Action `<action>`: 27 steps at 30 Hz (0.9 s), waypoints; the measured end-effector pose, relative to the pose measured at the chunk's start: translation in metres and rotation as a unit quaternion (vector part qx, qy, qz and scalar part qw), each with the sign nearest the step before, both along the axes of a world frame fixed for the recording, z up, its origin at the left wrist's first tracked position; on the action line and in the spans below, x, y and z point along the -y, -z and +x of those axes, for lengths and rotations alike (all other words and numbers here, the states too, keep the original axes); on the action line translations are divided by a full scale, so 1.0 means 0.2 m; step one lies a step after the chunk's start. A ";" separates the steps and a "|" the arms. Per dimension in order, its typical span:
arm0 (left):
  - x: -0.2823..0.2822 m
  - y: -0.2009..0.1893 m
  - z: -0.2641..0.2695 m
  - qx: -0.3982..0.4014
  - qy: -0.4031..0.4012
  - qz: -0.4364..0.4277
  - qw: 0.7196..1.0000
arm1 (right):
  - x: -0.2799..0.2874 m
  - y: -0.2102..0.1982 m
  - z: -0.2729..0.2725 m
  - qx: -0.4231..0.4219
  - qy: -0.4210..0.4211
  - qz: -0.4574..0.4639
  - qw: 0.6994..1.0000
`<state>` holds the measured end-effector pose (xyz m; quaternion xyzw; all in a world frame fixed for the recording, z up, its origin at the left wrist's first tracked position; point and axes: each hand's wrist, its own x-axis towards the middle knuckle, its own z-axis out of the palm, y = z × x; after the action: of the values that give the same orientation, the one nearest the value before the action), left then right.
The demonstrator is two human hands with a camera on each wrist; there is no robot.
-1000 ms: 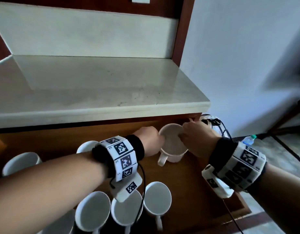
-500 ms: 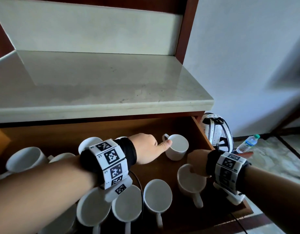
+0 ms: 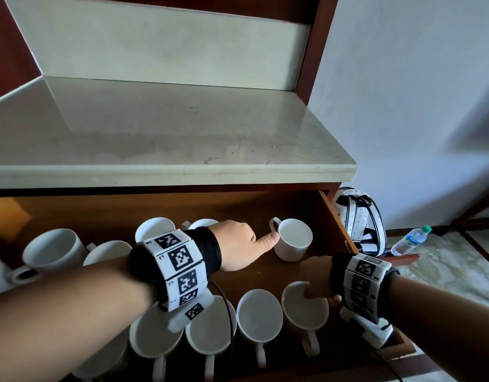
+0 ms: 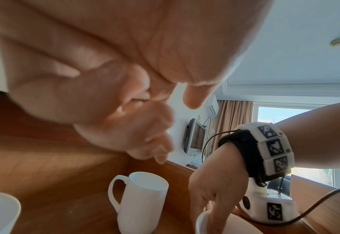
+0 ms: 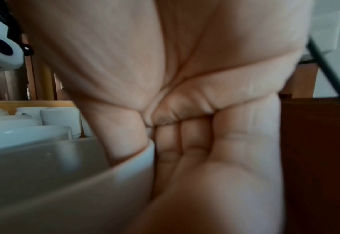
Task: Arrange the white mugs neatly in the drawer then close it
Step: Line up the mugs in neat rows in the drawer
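Note:
The wooden drawer (image 3: 337, 219) stands pulled out with several white mugs in it. My right hand (image 3: 317, 279) pinches the rim of a mug (image 3: 305, 312) at the right end of the front row, thumb inside (image 5: 123, 139), handle pointing toward me. Beside it stand two more front-row mugs (image 3: 259, 312) (image 3: 210, 329). My left hand (image 3: 243, 244) hovers with fingers curled (image 4: 125, 126) and holds nothing; its thumb tip reaches the side of a lone upright mug (image 3: 292, 238) (image 4: 141, 201) at the back right. More mugs (image 3: 53, 249) sit at the back left.
A pale marble countertop (image 3: 169, 133) overhangs the back of the drawer. On the floor to the right lie a white bag with black straps (image 3: 359, 216) and a water bottle (image 3: 411, 239). Bare drawer floor shows between the back-right mug and the front row.
A second ago both hands were at one mug at the back right. The right hand has come forward and down, holding a mug by its rim at the front row. The left hand stays behind.

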<state>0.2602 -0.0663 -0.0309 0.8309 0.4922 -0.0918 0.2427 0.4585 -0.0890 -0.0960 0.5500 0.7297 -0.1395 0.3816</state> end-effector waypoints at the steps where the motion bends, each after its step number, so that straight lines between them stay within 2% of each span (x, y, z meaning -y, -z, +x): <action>1: 0.00 0.00 0.00 0.001 0.002 -0.004 1.000 | 0.00 0.00 0.00 -0.004 -0.001 -0.003 1.000; 8: 0.01 0.01 0.01 0.002 0.004 -0.007 1.000 | 0.02 -0.01 0.00 -0.006 0.000 -0.028 1.000; 13: 0.01 0.00 -0.01 0.002 -0.002 -0.010 1.000 | 0.03 -0.04 -0.01 -0.008 0.033 -0.050 0.998; 16: 0.00 -0.01 -0.03 -0.006 -0.012 0.001 1.000 | -0.02 -0.09 0.00 -0.016 0.119 -0.070 0.990; 20: -0.01 0.01 -0.07 -0.018 -0.026 0.017 0.999 | -0.22 -0.15 0.09 -0.125 0.292 0.071 0.945; 23: -0.02 0.03 -0.10 -0.008 -0.043 0.015 0.999 | -0.34 -0.14 0.08 -0.086 0.299 0.153 0.938; 25: -0.02 0.04 -0.12 0.000 -0.049 0.013 0.999 | -0.39 -0.07 0.07 -0.049 0.296 0.157 0.941; 27: -0.02 0.04 -0.14 0.003 -0.048 0.018 0.999 | -0.48 0.10 0.16 0.003 0.250 0.126 0.960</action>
<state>0.2317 -0.0629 -0.0379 0.8106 0.5326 -0.0684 0.2339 0.4901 0.0063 -0.1165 0.7587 0.5795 -0.1356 0.2649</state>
